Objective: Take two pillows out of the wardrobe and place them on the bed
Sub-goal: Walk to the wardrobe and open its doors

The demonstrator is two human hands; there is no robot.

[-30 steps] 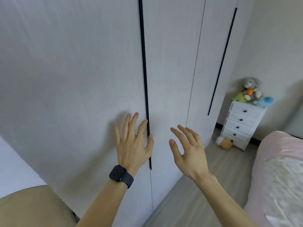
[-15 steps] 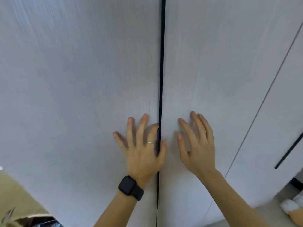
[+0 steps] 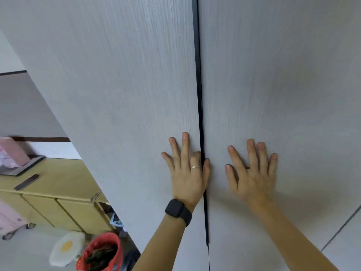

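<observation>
The pale grey wood-grain wardrobe (image 3: 136,75) fills most of the view, its two doors meeting at a thin black vertical strip (image 3: 199,85). A low yellow cabinet (image 3: 58,182) stands at the left. The left hand (image 3: 188,178) lies flat on the left door with straight, spread fingers and its thumb at the strip. The right hand (image 3: 252,177) lies flat on the right door, fingers also released.

You faced the wardrobe (image 3: 117,94), its pale grey woodgrain doors shut. A black handle strip (image 3: 199,94) ran vertically between them.

pale grey wood-grain wardrobe (image 3: 121,94), black watch (image 3: 178,211)
</observation>
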